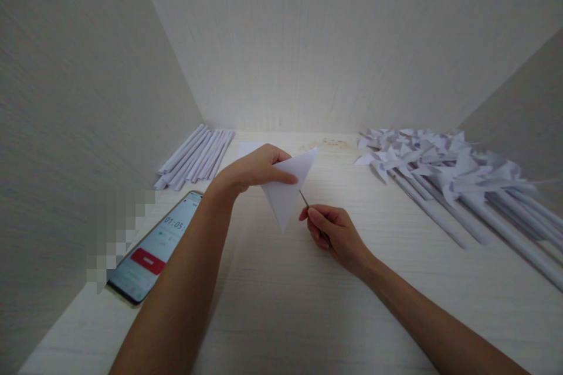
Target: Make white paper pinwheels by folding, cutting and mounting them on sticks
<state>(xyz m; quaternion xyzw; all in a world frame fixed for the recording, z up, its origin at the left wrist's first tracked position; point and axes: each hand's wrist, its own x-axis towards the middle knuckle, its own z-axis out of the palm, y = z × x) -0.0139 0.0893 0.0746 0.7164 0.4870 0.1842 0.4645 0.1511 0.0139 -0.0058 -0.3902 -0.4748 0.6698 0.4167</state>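
Note:
A white paper folded into a triangle (285,202) is pinched in my left hand (259,167), with the thumb lying across its front and the fingers behind it. One corner of the paper points up to the right and another points down. Just below and to the right, my right hand (332,228) is closed around a thin, dark, pointed tool (304,198). Its narrow tip reaches the right edge of the folded paper; whether it touches or lies behind the paper I cannot tell. Most of the tool is hidden by the fingers, so its kind does not show.
Rolled white paper sticks (197,155) lie stacked at the back left. A phone (153,252) with a running timer rests beside my left forearm. Several paper pinwheels (466,176) on sticks are heaped at the right. Part of a white sheet (248,148) shows behind my left hand. Walls enclose the table (281,304).

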